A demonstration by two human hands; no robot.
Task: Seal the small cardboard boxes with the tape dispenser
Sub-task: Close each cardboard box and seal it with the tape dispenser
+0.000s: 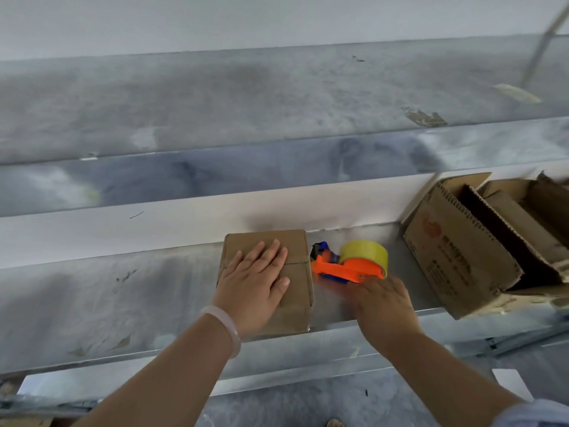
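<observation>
- The left hand (258,282) lies flat, palm down, on top of the small cardboard box (297,245), with the fingers straight and slightly spread, pressing on the closed flaps without curling round anything.
- The box sits under this hand on the grey metal table (123,297). The seam between its flaps runs out from under the fingers towards the box's right edge.
- A pale bracelet (226,325) circles the left wrist, just behind the hand.
- The right hand (385,306) is blurred. It is palm down over the table, with the fingers stretched forward and nothing held in them.
- The tape dispenser (345,269) lies on the table just beyond the right hand's fingertips. Whether they touch its near edge cannot be told through the blur.
- The dispenser has an orange body with blue parts, and its blade end points towards the box, between the two hands.
- A yellowish roll of tape (365,251) sits in the dispenser, on the side farther from the left hand.
- Off to the right of the right hand stands a larger open carton (455,257), tilted, with its flaps up and printed marks on its side.
</observation>
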